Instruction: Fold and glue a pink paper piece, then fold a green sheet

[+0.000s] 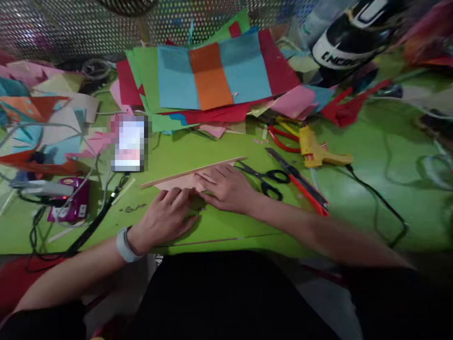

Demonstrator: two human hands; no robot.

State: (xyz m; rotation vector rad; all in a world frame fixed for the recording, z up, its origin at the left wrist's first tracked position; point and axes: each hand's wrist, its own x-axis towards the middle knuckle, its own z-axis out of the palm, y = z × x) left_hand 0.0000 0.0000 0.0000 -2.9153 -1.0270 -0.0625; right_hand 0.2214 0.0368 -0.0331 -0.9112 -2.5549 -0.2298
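A: Where is the pink paper (pixel 173 182) lying relative to the fingers?
B: It's lying flat on the green tabletop (pixel 226 236), and a thin wooden strip (pixel 166 178) is running along its far edge. The right hand (pixel 228 189) is covering its right part, and the left hand (pixel 166 215) is resting at its near edge.
A: What are the fingers doing?
B: The right ones are stretching out over the paper, slightly apart. The left ones are bending close together, with the thumb pointing away; I can't tell whether the tips are gripping the paper.
A: And beside them?
B: Black-handled scissors (pixel 260 174) are lying just beyond the right hand, and a red utility knife (pixel 299 182) is slanting past those.
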